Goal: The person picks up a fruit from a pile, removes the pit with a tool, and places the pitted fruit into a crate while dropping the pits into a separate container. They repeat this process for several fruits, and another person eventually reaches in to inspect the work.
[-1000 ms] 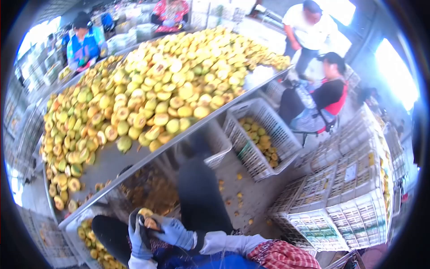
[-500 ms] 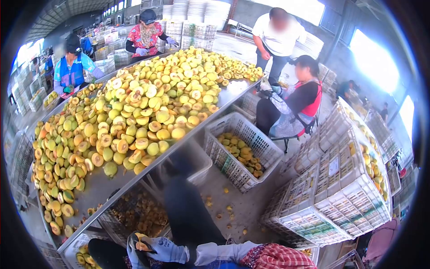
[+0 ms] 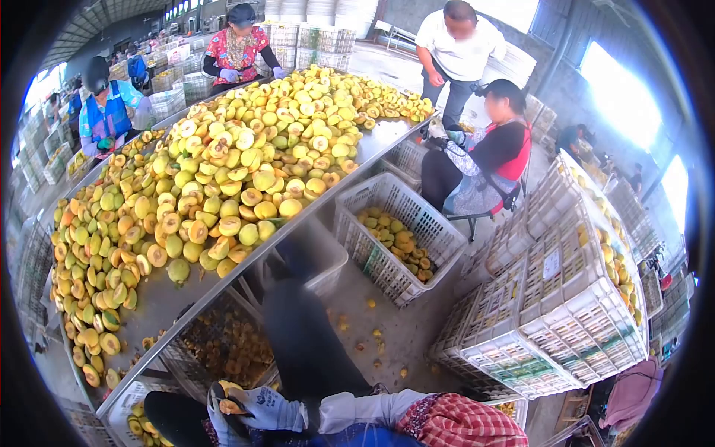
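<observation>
At the bottom of the view, my left hand (image 3: 220,423) in a pale glove is closed around a halved yellow peach (image 3: 231,396). My right hand (image 3: 269,410), in a light blue-grey glove with print on the back, is closed against the same fruit. Whatever lies between its fingers is hidden, though a dark patch shows between the two hands. Both hands are low above my lap, by the near edge of a metal table (image 3: 186,309). A large heap of halved peaches (image 3: 246,160) covers much of that table.
Below the table stand a crate of dark fruit pieces (image 3: 231,346) and a crate of peach halves (image 3: 138,425). Another crate (image 3: 402,238) stands ahead; stacked full crates (image 3: 551,298) rise at right. Fruit scraps litter the floor. Several people sit or stand around the table.
The view has shifted slightly, so the scene sits a little higher. Both my hands stay together at the peach half. Across the table, a person in a red patterned top has brought their hands lower.
</observation>
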{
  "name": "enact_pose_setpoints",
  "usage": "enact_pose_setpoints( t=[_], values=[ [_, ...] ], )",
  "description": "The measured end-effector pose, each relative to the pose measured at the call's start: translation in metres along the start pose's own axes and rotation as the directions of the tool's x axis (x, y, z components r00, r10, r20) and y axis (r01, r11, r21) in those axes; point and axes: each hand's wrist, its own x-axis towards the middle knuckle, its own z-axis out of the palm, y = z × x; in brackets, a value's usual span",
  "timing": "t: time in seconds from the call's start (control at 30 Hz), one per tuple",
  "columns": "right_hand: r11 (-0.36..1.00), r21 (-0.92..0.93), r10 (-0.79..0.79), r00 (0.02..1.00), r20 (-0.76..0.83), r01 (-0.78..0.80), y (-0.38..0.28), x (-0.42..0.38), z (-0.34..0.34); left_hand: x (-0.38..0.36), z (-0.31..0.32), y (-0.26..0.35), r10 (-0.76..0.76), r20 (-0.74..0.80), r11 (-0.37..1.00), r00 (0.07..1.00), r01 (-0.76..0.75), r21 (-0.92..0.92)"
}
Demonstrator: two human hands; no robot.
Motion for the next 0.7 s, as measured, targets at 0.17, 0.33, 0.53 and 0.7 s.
enact_pose_setpoints(
  t=[0.17,0.33,0.53,0.7],
  values=[
    [0.992,0.124,-0.007,0.99,-0.143,0.025,-0.012,0.003,-0.01,0.0,0.005,0.006,-0.008,0.053,0.999,0.999,0.01,-0.048],
    [0.989,0.116,0.109,0.981,-0.161,-0.091,0.014,0.01,-0.013,-0.007,0.001,0.046,-0.036,-0.42,0.989,0.907,-0.027,-0.144],
    [0.858,0.414,0.299,0.951,0.077,-0.303,0.01,0.013,-0.021,-0.05,-0.109,0.137,0.385,-0.607,0.905,0.695,-0.155,0.397],
    [0.661,0.626,0.376,0.904,0.203,-0.415,0.033,0.016,-0.01,-0.052,-0.222,0.132,0.689,-0.549,0.296,0.472,0.508,0.809]
  ],
)
